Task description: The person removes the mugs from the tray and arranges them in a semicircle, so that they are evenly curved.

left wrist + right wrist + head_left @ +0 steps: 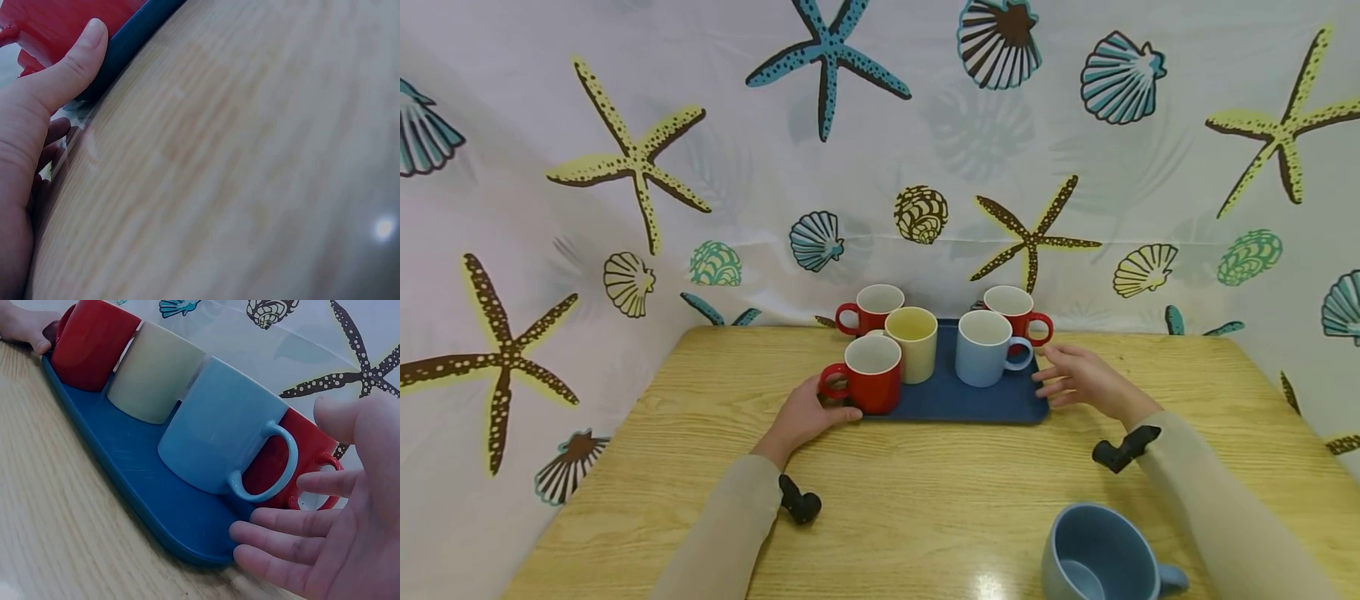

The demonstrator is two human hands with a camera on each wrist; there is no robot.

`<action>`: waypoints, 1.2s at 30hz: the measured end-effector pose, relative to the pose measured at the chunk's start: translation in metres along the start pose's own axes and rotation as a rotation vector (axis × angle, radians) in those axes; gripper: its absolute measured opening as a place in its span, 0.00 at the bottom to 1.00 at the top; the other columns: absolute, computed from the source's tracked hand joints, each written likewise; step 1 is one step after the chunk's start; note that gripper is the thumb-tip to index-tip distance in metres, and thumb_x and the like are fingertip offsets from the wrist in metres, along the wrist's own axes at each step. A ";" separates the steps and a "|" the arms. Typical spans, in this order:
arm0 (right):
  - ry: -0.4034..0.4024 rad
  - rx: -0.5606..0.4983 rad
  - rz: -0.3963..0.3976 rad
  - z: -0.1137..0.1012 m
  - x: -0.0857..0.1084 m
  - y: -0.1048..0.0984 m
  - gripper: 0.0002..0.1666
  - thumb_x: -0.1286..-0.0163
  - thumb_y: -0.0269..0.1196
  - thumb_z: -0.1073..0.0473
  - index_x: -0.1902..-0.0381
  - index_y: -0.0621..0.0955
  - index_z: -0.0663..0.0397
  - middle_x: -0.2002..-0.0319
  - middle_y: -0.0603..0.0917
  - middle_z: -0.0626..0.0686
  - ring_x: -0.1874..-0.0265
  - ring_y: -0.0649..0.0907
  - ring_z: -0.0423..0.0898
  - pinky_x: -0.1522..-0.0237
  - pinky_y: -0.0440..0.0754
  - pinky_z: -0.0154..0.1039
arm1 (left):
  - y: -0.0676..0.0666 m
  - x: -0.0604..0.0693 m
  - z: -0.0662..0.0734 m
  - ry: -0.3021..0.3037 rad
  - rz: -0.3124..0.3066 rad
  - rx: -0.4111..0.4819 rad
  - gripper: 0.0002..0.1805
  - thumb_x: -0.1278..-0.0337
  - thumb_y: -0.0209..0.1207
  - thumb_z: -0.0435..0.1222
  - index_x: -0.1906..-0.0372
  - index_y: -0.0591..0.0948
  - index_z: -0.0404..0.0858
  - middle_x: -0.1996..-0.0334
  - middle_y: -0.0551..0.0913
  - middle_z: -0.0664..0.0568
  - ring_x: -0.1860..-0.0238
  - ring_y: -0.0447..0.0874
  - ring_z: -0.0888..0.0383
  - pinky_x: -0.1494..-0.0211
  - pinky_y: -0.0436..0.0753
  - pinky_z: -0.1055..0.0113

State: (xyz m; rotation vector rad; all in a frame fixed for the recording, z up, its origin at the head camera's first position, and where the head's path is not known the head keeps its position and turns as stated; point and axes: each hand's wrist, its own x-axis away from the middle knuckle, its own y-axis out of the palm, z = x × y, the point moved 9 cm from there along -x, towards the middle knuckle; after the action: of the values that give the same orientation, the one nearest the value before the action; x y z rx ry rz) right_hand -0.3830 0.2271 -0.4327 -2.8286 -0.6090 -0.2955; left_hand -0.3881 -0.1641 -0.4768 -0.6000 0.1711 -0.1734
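The left hand (pixel 805 417) is set at the front-left corner of a flat, round-cornered dark-blue tray (pixel 958 403), its thumb against the rim; whether the tray is pinched cannot be told. The right hand (pixel 1084 381) is held with fingers extended at the right edge. A glossy red cylindrical mug (pixel 880 392), a cream mug (pixel 920 358) and a smooth light-blue mug (pixel 981 358) are stood on the tray, above the wood-grained table (pixel 917 500).
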 end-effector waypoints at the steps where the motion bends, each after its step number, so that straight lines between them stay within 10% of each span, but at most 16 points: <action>1: 0.009 -0.012 -0.001 0.000 -0.001 0.000 0.43 0.28 0.44 0.39 0.29 0.49 0.63 0.40 0.66 0.74 0.47 0.76 0.63 0.49 0.75 0.54 | 0.000 0.000 0.000 0.003 -0.001 0.006 0.41 0.66 0.71 0.56 0.42 0.73 0.45 0.47 0.78 0.53 0.48 0.76 0.54 0.39 0.68 0.52; 23: 0.137 -0.143 -0.034 -0.002 -0.027 0.013 0.45 0.27 0.44 0.40 0.27 0.35 0.51 0.37 0.58 0.75 0.45 0.73 0.67 0.47 0.73 0.55 | -0.001 0.001 0.001 0.000 0.009 0.025 0.39 0.67 0.72 0.55 0.43 0.74 0.46 0.49 0.79 0.54 0.48 0.77 0.55 0.39 0.69 0.53; 36: 0.208 -0.146 -0.021 0.000 -0.038 0.015 0.38 0.27 0.43 0.42 0.31 0.54 0.61 0.39 0.61 0.75 0.44 0.72 0.66 0.45 0.72 0.54 | -0.002 0.002 0.000 -0.009 0.014 0.007 0.41 0.68 0.70 0.58 0.43 0.75 0.47 0.48 0.79 0.56 0.48 0.76 0.56 0.40 0.69 0.53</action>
State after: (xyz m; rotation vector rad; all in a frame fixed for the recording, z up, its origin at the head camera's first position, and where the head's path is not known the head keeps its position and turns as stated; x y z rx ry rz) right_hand -0.4107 0.1999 -0.4449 -2.8781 -0.5943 -0.6532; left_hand -0.3866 -0.1659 -0.4754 -0.5926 0.1659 -0.1579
